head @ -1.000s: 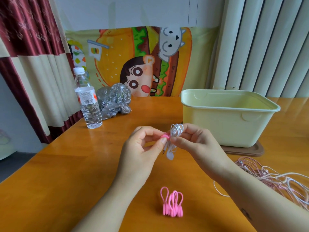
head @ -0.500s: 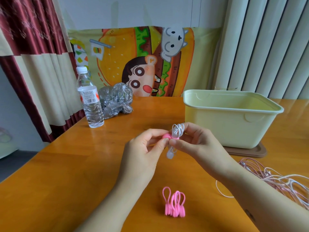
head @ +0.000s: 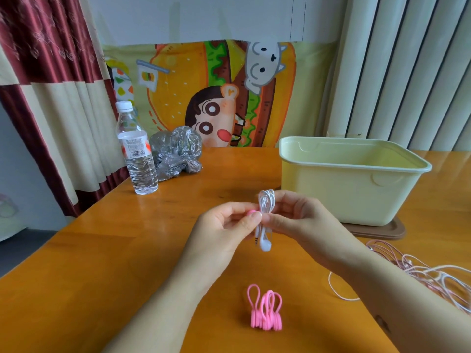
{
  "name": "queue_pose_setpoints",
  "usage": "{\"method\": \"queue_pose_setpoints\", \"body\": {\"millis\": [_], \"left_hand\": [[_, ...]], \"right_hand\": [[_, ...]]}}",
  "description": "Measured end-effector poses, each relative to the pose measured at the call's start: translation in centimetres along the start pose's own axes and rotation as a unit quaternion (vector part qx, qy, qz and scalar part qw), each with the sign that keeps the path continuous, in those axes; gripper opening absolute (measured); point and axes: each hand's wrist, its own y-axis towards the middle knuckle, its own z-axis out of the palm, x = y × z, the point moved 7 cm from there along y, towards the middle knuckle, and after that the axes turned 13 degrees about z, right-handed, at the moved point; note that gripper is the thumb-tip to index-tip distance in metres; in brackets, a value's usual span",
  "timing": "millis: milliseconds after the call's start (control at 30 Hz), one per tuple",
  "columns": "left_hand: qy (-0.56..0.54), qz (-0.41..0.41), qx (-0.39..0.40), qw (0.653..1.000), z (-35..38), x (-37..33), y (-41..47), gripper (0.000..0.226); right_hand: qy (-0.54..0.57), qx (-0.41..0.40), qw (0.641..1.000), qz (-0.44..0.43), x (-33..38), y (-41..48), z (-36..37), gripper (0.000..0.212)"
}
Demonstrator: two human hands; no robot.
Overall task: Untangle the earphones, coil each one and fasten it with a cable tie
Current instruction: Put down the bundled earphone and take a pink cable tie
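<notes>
Hands are meeting over desk [head: 102, 250] centre, held above the surface. L hand [head: 224, 225] is pinching a pink cable tie [head: 252, 212] betw. thumb + forefinger, other fingers curling loosely. R hand [head: 298, 220] is gripping the coiled white earphone [head: 265, 207] at its middle, thumb + fingertips closing round the bundle. Tie is touching the coil's left side. Earbud + jack are hanging below the fingers.

Spare pink ties [head: 266, 312] are standing in a cluster near front edge. Tangled pink/white earphones [head: 433, 276] are lying at right edge. Pale yellow tub [head: 356, 189] is sitting on a brown lid [head: 377, 231], back right. Water bottle [head: 137, 159] is standing at back-left edge, with a crumpled clear bag [head: 175, 154] just beside it. Bottle label is showing a barcode; print too small to read. Cartoon burger cloth [head: 178, 80] is hanging behind.
</notes>
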Motion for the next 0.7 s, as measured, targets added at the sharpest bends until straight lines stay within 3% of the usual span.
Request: {"method": "queue_pose_setpoints", "body": {"millis": [167,333,400,500,700], "left_hand": [[-0.102,-0.05,-0.044,0.993,0.0,1.4,-0.2,0.029],[-0.175,-0.086,-0.073,0.978,0.3,1.9,-0.2,0.027],[-0.156,-0.088,-0.075,0.981,0.2,1.8,-0.3,0.029],[-0.042,-0.074,-0.064,0.994,-0.4,1.6,-0.2,0.02],[0.011,-0.073,-0.051,0.996,-0.7,1.4,-0.2,0.003]], "right_hand": [[-0.011,-0.005,1.0,0.019,-0.1,0.1,0.1,0.033],[-0.176,-0.079,0.981,-0.013,0.2,-0.5,0.8,0.035],[-0.226,-0.11,0.967,-0.045,0.6,-0.8,1.3,0.031],[-0.312,-0.136,0.936,-0.095,0.9,-1.3,1.6,0.026],[-0.416,-0.093,0.895,-0.131,0.9,-1.5,2.7,0.011]]}}
